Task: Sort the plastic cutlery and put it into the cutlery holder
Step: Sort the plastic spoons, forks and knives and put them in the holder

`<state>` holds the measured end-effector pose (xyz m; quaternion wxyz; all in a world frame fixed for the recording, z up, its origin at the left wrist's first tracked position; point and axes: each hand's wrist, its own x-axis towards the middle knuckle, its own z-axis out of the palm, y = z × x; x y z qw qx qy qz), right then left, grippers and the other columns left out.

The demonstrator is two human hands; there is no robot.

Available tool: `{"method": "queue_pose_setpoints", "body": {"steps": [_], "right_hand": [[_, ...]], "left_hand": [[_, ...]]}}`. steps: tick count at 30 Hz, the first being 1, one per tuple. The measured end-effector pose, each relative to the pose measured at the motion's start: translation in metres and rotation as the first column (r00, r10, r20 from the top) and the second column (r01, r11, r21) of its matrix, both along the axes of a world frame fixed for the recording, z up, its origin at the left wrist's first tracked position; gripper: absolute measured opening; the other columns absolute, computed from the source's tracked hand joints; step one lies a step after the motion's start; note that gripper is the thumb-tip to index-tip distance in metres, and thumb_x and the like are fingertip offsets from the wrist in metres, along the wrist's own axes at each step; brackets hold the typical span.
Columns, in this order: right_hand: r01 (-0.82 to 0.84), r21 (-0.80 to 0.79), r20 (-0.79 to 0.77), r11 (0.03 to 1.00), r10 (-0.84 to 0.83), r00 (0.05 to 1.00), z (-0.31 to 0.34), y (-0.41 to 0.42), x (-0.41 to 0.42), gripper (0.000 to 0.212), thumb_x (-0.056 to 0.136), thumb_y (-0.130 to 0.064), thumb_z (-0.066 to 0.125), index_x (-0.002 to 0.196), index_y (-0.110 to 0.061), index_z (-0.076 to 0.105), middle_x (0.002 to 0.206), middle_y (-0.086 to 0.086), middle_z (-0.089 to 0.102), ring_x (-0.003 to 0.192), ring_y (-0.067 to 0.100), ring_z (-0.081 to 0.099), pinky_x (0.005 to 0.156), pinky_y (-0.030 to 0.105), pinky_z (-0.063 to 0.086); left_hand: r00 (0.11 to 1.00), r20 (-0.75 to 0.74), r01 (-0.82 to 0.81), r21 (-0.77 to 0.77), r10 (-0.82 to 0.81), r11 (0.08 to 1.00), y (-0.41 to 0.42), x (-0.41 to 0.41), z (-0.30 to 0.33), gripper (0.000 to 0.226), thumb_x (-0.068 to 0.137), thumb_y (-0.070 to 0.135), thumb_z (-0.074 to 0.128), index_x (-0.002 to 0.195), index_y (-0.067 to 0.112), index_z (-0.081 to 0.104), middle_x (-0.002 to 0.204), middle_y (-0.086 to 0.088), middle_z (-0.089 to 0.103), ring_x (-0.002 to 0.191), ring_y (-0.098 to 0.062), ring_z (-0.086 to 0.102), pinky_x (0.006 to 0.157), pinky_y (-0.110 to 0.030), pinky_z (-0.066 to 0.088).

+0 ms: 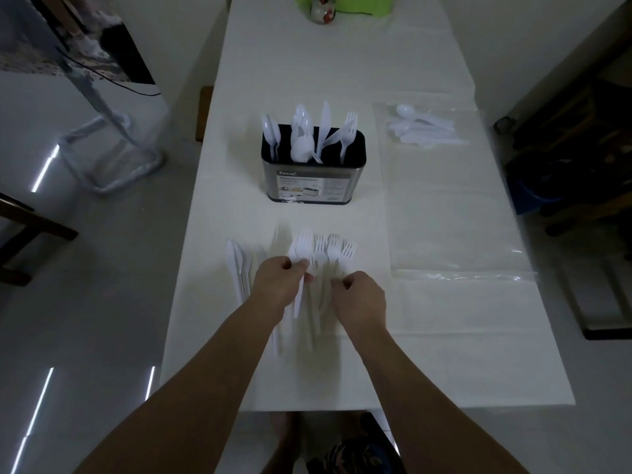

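Note:
A steel cutlery holder with a black inside stands mid-table, holding white spoons at its left, a knife in the middle and forks at its right. Near the front edge lies a row of white plastic forks, with knives to their left. My left hand is shut on a white fork, tines pointing away, handle slanting down below the fingers. My right hand rests over the fork handles with fingers curled; I cannot see whether it holds anything.
A clear plastic bag lies on the right half of the white table, with several white spoons on its far end. A green object and a small jar stand at the far end. Chairs flank the table.

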<state>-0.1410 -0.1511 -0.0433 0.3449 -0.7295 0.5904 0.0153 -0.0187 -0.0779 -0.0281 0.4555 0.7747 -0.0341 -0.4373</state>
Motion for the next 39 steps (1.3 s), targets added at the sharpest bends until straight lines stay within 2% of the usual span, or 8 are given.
{"method": "queue_pose_setpoints", "body": {"steps": [3, 7, 11, 16, 20, 25, 31, 39], "right_hand": [[-0.001, 0.057, -0.08, 0.998, 0.006, 0.997, -0.007, -0.003, 0.006, 0.032, 0.086, -0.04, 0.06, 0.068, -0.013, 0.06, 0.061, -0.001, 0.057, 0.056, 0.018, 0.055, 0.044, 0.022, 0.031], [0.029, 0.123, -0.038, 0.992, -0.024, 0.999, -0.008, -0.007, 0.012, 0.028, 0.083, -0.032, 0.06, 0.064, -0.011, 0.065, 0.057, 0.0, 0.06, 0.05, 0.014, 0.055, 0.043, 0.02, 0.032], [0.072, 0.133, 0.116, 0.988, -0.087, 0.989, -0.001, -0.004, 0.011, 0.04, 0.087, -0.028, 0.056, 0.051, -0.012, 0.053, 0.05, 0.002, 0.057, 0.045, 0.018, 0.051, 0.048, 0.023, 0.04], [-0.088, 0.153, 0.321, 0.984, 0.035, 0.946, 0.005, 0.014, 0.017, 0.026, 0.093, -0.031, 0.05, 0.078, -0.015, 0.064, 0.074, 0.002, 0.067, 0.07, 0.023, 0.067, 0.073, 0.043, 0.057], [-0.274, 0.096, 0.253, 0.957, 0.243, 0.936, 0.011, 0.022, 0.025, 0.027, 0.097, -0.031, 0.043, 0.087, -0.016, 0.062, 0.084, 0.005, 0.068, 0.078, 0.025, 0.066, 0.077, 0.044, 0.055], [-0.412, 0.007, 0.131, 0.911, 0.407, 0.904, 0.017, 0.022, 0.034, 0.029, 0.098, -0.031, 0.042, 0.099, -0.014, 0.065, 0.094, 0.007, 0.07, 0.087, 0.026, 0.065, 0.078, 0.038, 0.053], [-0.104, -0.122, -0.12, 0.987, 0.09, 0.989, -0.004, 0.014, 0.018, 0.03, 0.095, -0.041, 0.047, 0.095, -0.014, 0.061, 0.089, 0.003, 0.067, 0.084, 0.025, 0.066, 0.07, 0.033, 0.052], [-0.042, 0.069, -0.128, 0.997, 0.051, 0.99, -0.016, 0.002, 0.017, 0.028, 0.087, -0.032, 0.054, 0.075, -0.01, 0.068, 0.064, 0.001, 0.063, 0.062, 0.021, 0.062, 0.049, 0.022, 0.039]], "left_hand": [[0.995, -0.077, -0.058, -0.031, 0.056, 0.998, 0.001, 0.001, 0.0, 0.023, 0.097, 0.019, 0.057, 0.094, -0.001, 0.068, 0.076, -0.009, 0.075, 0.074, -0.026, 0.069, 0.071, -0.042, 0.056], [0.988, -0.114, -0.11, -0.085, 0.1, 0.99, 0.003, 0.002, 0.001, 0.022, 0.095, 0.012, 0.058, 0.098, -0.009, 0.063, 0.079, -0.018, 0.072, 0.064, -0.026, 0.065, 0.06, -0.036, 0.051], [0.982, -0.135, -0.151, -0.146, 0.132, 0.978, 0.002, 0.002, 0.004, 0.013, 0.093, 0.011, 0.063, 0.095, -0.001, 0.063, 0.086, -0.022, 0.073, 0.06, -0.025, 0.064, 0.058, -0.033, 0.049], [0.987, -0.108, -0.135, -0.135, 0.121, 0.982, -0.002, 0.005, -0.002, 0.016, 0.093, 0.015, 0.061, 0.086, 0.0, 0.062, 0.075, -0.015, 0.068, 0.065, -0.025, 0.064, 0.064, -0.034, 0.052], [0.997, -0.036, -0.067, -0.1, 0.064, 0.993, -0.001, 0.007, -0.005, 0.036, 0.091, 0.029, 0.061, 0.083, -0.006, 0.062, 0.071, -0.012, 0.06, 0.07, -0.022, 0.058, 0.067, -0.035, 0.048], [1.0, 0.018, -0.016, -0.071, 0.017, 0.997, 0.004, 0.01, -0.007, 0.029, 0.089, 0.024, 0.067, 0.068, 0.005, 0.061, 0.065, -0.009, 0.06, 0.066, -0.021, 0.059, 0.065, -0.033, 0.05], [0.968, -0.157, -0.211, -0.08, 0.196, 0.974, 0.008, 0.019, -0.011, 0.021, 0.094, 0.024, 0.064, 0.094, 0.003, 0.068, 0.085, -0.011, 0.075, 0.075, -0.022, 0.073, 0.075, -0.038, 0.058], [0.966, -0.179, -0.197, -0.05, 0.185, 0.979, 0.01, 0.016, -0.012, 0.02, 0.095, 0.023, 0.062, 0.096, 0.004, 0.065, 0.078, -0.008, 0.069, 0.06, -0.015, 0.061, 0.055, -0.026, 0.05]]}}
